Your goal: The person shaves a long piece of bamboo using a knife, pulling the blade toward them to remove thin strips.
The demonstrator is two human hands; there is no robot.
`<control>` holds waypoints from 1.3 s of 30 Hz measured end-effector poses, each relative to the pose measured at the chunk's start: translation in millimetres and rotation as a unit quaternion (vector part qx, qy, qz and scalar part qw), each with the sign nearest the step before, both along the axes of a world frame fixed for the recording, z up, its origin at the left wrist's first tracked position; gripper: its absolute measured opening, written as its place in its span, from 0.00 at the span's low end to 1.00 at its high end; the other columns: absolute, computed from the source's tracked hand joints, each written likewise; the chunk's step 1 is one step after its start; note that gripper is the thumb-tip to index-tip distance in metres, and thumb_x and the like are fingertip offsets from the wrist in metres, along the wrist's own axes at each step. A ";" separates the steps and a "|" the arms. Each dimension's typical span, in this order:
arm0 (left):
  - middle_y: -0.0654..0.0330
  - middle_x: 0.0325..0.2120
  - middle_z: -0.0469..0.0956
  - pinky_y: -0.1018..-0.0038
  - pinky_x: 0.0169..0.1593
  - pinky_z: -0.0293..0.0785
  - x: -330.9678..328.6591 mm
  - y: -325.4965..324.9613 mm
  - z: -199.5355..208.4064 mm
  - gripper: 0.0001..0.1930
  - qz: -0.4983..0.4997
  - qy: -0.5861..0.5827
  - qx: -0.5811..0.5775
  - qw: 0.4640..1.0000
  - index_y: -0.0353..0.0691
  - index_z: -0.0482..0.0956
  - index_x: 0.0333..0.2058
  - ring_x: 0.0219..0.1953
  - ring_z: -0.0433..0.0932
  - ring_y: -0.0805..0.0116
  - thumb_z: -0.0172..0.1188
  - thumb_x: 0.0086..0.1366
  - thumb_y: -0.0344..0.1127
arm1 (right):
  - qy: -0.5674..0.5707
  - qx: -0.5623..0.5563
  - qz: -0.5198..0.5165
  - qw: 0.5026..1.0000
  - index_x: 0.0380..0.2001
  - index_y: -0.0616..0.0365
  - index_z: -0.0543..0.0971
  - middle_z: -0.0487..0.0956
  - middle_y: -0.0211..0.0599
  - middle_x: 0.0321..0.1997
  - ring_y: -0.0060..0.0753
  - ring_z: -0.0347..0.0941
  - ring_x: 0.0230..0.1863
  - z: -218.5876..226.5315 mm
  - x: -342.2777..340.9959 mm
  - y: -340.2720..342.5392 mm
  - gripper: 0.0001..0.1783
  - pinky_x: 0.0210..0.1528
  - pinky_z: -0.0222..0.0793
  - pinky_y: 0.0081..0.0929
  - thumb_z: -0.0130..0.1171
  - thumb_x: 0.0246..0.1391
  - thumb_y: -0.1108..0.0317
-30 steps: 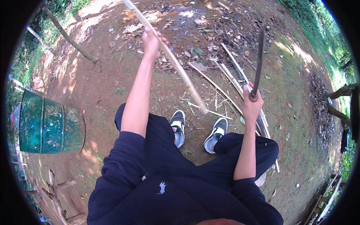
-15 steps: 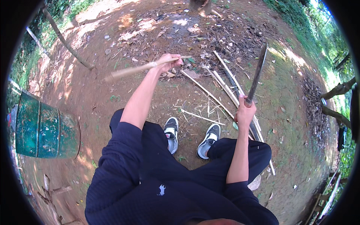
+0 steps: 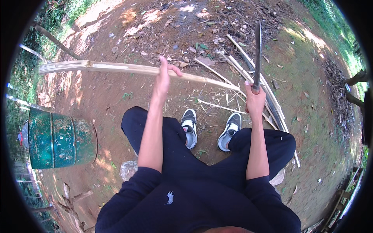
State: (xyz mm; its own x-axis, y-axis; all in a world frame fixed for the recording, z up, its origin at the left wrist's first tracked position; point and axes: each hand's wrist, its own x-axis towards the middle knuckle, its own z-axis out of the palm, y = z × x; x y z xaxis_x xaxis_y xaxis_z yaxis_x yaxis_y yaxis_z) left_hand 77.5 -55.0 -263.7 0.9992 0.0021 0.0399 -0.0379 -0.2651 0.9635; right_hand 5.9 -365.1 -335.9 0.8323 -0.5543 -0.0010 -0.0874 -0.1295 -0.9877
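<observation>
A long pale split bamboo strip (image 3: pixel 120 68) stretches from the far left toward the middle, with a joint along it. My left hand (image 3: pixel 160 83) bears it near its middle; one finger points up past the strip and another digit reaches along it, so the hold looks loose. On the right, my right hand (image 3: pixel 255 101) is closed round the handle of a machete (image 3: pixel 258 54). Its long dark blade points away from me. Beyond and beside that hand, several cut bamboo strips (image 3: pixel 243 70) lie on the ground, and one thin strip (image 3: pixel 221 105) rests before my shoes.
My shoes (image 3: pixel 189 122) stand on bare earth among bamboo shavings. A worn green metal drum (image 3: pixel 62 138) is at the left, with rough branches (image 3: pixel 72 204) nearer me. Leaf litter (image 3: pixel 182 35) covers the far ground. A stone (image 3: pixel 128 169) sits by my left side.
The bamboo strip in my left hand has swung out, now reaching far left and right past the hand. My left fingers have loosened. The machete blade stands straighter.
</observation>
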 end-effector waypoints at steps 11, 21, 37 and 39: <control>0.69 0.09 0.51 0.79 0.14 0.49 -77.2 -36.4 -54.5 0.27 0.213 -0.160 -0.470 0.842 0.49 0.55 0.16 0.10 0.49 0.78 0.37 0.76 0.52 | 0.123 -0.064 0.140 0.980 0.18 0.56 0.67 0.65 0.22 0.15 0.16 0.56 0.19 -59.6 -25.8 75.4 0.22 0.21 0.55 0.26 0.64 0.55 0.57; 0.67 0.10 0.54 0.76 0.22 0.53 -58.0 -56.2 -123.6 0.24 0.127 -0.173 -0.427 0.878 0.46 0.53 0.14 0.13 0.52 0.77 0.39 0.74 0.36 | 0.201 -0.156 0.243 0.936 0.25 0.68 0.73 0.75 0.61 0.22 0.68 0.73 0.31 -78.7 -49.3 137.6 0.15 0.38 0.68 0.50 0.57 0.52 0.63; 0.67 0.10 0.52 0.76 0.20 0.48 -74.3 -59.8 -100.5 0.23 0.079 -0.178 -0.425 0.884 0.43 0.54 0.14 0.13 0.50 0.78 0.40 0.72 0.34 | 0.245 -0.155 0.228 0.930 0.25 0.64 0.74 0.78 0.55 0.26 0.63 0.73 0.36 -111.3 -73.5 129.7 0.12 0.48 0.65 0.53 0.54 0.51 0.63; 0.67 0.11 0.52 0.76 0.20 0.48 -72.7 -56.9 -101.1 0.23 0.081 -0.175 -0.417 0.888 0.43 0.53 0.14 0.13 0.50 0.78 0.40 0.72 0.34 | 0.250 -0.140 0.231 0.930 0.22 0.63 0.72 0.78 0.54 0.25 0.63 0.73 0.35 -107.7 -72.2 132.9 0.12 0.47 0.64 0.54 0.54 0.50 0.64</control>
State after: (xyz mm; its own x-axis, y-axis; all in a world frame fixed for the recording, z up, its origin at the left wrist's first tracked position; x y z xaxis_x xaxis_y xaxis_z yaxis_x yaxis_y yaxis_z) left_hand 4.8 -111.9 -364.9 0.9102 0.3185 0.2648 -0.3996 0.5067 0.7639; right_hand -66.3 -232.2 -443.6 0.9156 -0.1751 -0.3620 -0.3986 -0.5132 -0.7601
